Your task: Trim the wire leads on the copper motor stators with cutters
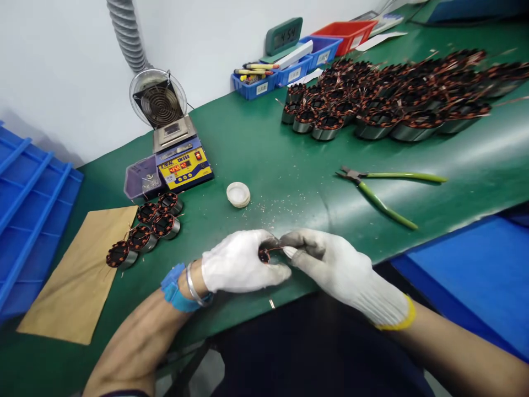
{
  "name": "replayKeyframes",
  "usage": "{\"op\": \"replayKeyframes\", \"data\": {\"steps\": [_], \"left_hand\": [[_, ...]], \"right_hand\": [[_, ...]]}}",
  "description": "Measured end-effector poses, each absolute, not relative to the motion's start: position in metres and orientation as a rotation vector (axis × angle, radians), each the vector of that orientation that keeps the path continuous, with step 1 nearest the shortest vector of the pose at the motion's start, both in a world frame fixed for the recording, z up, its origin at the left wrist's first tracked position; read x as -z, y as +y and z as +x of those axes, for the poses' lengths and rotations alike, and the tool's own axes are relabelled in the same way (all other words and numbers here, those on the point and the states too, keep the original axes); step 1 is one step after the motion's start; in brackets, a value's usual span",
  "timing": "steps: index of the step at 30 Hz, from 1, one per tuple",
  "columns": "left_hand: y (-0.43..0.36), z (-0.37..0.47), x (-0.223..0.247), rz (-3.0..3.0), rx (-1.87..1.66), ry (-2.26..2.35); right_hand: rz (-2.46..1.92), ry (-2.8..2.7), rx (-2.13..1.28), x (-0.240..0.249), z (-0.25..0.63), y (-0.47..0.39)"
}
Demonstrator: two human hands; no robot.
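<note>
My gloved left hand [243,262] is wrapped round a copper-wound motor stator [264,255], mostly hidden by the fingers. From it a copper wire [276,248] reaches to my right hand [330,262], whose gloved thumb and forefinger pinch its end. Both hands are close together above the front part of the green table [264,160]. Beyond them lie a small round white dish [238,194] and scattered copper bits [276,209]. Green-handled cutting pliers [382,193] rest, jaws to the left, beyond my right hand.
Several stators [142,234] stand left beside brown cardboard [78,275]. A soldering pot [184,160] with a lit display sits behind them, below a fan and hose [128,33]. Many more stators [384,105] fill the back right. Blue bins [256,88] and a clock [284,36] line the wall.
</note>
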State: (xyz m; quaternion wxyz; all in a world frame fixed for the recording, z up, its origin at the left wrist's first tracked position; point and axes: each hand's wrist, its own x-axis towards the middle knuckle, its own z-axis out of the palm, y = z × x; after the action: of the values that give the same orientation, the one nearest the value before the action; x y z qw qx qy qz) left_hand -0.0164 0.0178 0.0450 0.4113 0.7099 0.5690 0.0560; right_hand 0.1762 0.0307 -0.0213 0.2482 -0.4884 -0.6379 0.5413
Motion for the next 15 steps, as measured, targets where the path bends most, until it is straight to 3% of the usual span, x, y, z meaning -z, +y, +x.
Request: {"op": "replayKeyframes", "data": {"steps": [4, 15], "left_hand": [[0.027, -0.023, -0.036, 1.674, -0.243, 1.255], [0.016, -0.010, -0.011, 1.676, -0.474, 1.458]], "right_hand": [[-1.344, -1.808, -1.431, 0.017, 0.176, 0.032], [-1.345, -1.835, -1.365, 0.026, 0.177, 0.028]]}}
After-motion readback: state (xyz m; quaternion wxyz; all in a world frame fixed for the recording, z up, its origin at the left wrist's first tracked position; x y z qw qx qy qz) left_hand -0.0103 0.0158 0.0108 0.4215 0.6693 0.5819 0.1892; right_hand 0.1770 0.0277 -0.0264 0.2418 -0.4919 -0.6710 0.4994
